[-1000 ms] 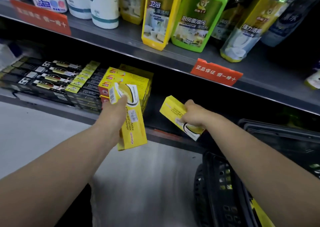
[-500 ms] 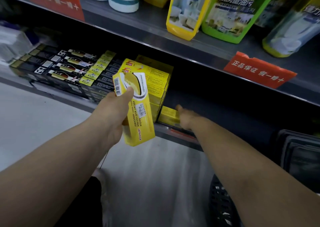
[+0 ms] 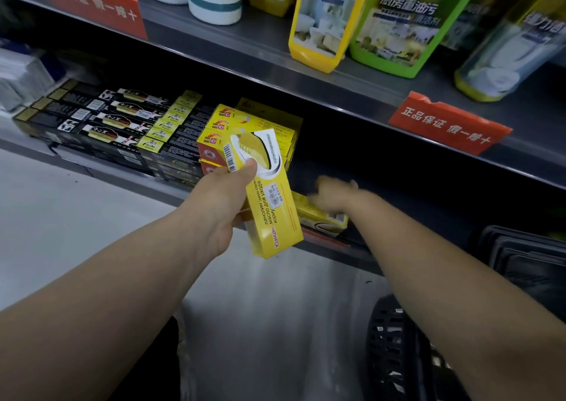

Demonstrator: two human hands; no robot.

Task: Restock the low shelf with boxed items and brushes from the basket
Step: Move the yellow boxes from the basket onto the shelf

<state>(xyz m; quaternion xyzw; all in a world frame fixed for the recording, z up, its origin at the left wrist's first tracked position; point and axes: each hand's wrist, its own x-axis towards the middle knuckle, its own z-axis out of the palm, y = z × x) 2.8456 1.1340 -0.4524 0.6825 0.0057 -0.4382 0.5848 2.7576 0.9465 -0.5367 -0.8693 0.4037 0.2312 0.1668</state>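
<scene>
The left hand grips a long yellow cardboard box, tilted, in front of a stack of matching yellow boxes on the dark low shelf. The blurred right hand is at a second yellow box lying flat at the shelf's front edge; whether it grips cannot be told. A black plastic basket sits lower right.

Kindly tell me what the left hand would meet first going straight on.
The left hand, leading with its long yellow box, would probably meet the stack of yellow cardboard boxes first; depth is unclear.
</scene>
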